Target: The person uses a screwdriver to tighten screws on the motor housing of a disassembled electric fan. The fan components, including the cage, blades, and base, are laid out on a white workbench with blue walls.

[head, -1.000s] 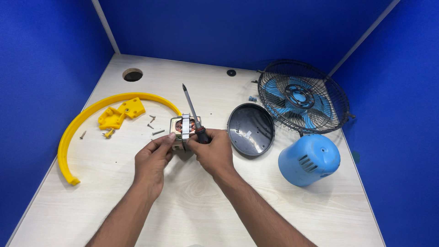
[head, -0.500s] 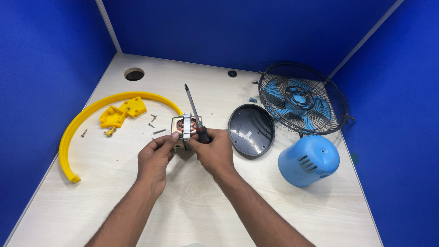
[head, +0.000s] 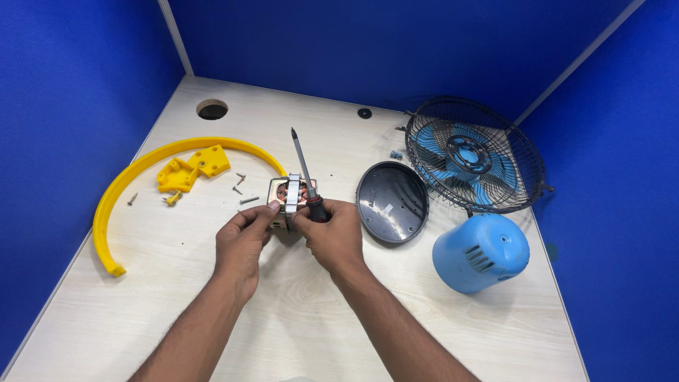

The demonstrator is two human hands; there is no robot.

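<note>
We hold the small motor (head: 288,201) on the table (head: 318,311), left hand (head: 244,237) fingers gripping it. Our right hand (head: 332,233) grips the screwdriver (head: 305,173), tip pointing away. We think the motor may slip, because both grips are only at its edge.

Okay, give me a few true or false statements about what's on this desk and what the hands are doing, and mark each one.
1. Both hands grip the small metal motor. True.
2. The screwdriver lies flat on the table. False: the right hand holds it, tip pointing away.
3. The blue motor cover sits left of the left hand. False: it lies far right.
4. The fan cage holds blue blades. True.
5. The yellow arc lies at left. True.
</note>
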